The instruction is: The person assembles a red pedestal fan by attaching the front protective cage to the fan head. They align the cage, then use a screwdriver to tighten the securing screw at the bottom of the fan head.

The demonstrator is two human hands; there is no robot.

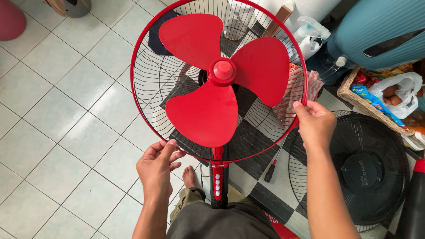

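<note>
— What's nearest at the bottom of the frame?
— The person's knee and bare foot [190, 176], over pale square floor tiles [57, 110] that fill the left side. Lower right, the floor turns to a black-and-white checked mat [248, 146] with a screwdriver [271, 170] lying on it.
— And the hands?
— The left hand [156, 166] pinches the red rim at lower centre, fingers closed on it. The right hand [315, 124] grips that rim at centre right. The red fan [221, 71], its guard open-faced, fills the upper middle.
— Further off?
— A detached black fan grille [354, 168] lies at right; beyond it, a wicker basket [354, 99] with bags, spray bottles [310, 37] and a teal case [376, 31] at upper right.
</note>
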